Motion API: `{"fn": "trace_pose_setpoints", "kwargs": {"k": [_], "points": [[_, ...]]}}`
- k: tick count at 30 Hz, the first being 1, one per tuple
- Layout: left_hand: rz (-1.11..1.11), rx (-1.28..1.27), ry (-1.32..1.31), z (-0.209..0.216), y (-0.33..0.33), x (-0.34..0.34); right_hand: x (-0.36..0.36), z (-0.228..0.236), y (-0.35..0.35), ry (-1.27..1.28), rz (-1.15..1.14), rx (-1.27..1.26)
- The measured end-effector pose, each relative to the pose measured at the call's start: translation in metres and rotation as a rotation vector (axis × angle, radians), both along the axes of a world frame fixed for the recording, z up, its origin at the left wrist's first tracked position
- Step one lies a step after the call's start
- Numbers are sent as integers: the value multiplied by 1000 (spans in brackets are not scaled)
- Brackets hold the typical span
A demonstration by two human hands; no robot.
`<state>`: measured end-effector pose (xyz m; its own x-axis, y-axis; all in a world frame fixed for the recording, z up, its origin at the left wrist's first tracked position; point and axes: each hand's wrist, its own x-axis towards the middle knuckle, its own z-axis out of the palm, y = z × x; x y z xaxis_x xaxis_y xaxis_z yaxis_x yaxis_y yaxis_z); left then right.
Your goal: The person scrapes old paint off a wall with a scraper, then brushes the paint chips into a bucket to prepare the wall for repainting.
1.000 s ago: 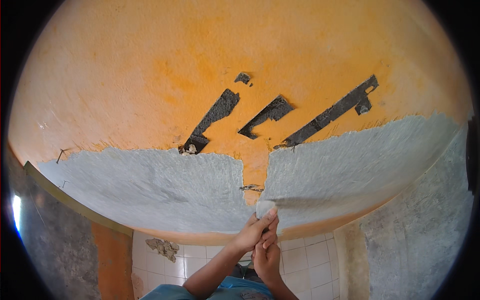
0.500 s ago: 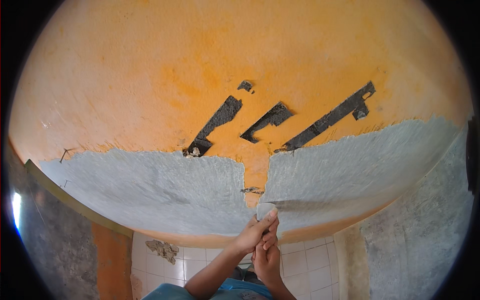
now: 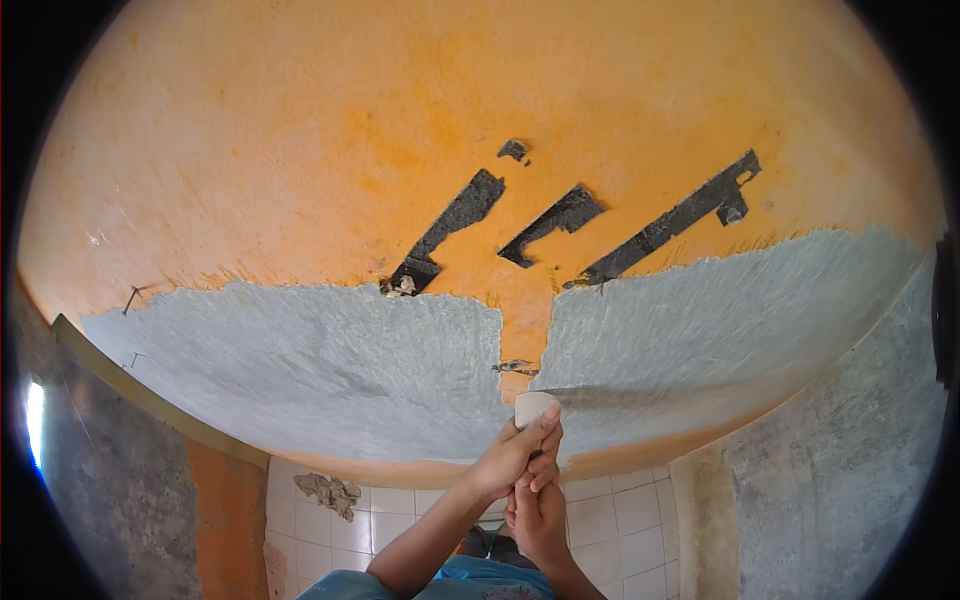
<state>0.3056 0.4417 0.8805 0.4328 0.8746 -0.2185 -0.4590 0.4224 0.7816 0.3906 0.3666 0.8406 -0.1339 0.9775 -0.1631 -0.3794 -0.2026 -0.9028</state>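
A scraper (image 3: 537, 405) with a pale, round-edged blade points up at the wall, just below the tip of a narrow orange strip. My left hand (image 3: 515, 455) is closed around it, thumb pressed on the blade's lower part. Directly beneath, my right hand (image 3: 538, 512) is closed too, its fingers wrapped round what appears to be the same tool's handle, which both hands hide. In front of me the wall (image 3: 400, 120) keeps orange paint above, while a rough grey bared band (image 3: 350, 360) runs below. A dark torn mark crosses the orange strip (image 3: 524, 325).
Black torn strips (image 3: 655, 230) cling at a slant to the orange paint. Two small nails or hooks (image 3: 131, 298) stick out at the left. Grey walls with an orange patch (image 3: 222, 520) flank both sides. Crumbled debris (image 3: 328, 492) lies on the white tiled floor (image 3: 610, 515).
The scraper blade has turned and shows more of its broad pale face. Both hands keep their hold. The wall's marks sit slightly higher and further right in view.
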Motion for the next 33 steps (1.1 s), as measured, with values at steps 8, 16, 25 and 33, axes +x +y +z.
{"fn": "trace_pose_setpoints", "kwargs": {"k": [8, 16, 25, 33], "points": [[-158, 196, -31, 3, 16, -5, 19, -9, 13, 133, 156, 157], [-18, 258, 76, 6, 1, 3, 14, -2, 11, 5, 74, 249], [37, 216, 94, 12, 1, 2, 5, -8, 14, 30, 6, 217], [96, 98, 97, 13, -3, 8, 12, -5, 11, 6, 46, 172]]}}
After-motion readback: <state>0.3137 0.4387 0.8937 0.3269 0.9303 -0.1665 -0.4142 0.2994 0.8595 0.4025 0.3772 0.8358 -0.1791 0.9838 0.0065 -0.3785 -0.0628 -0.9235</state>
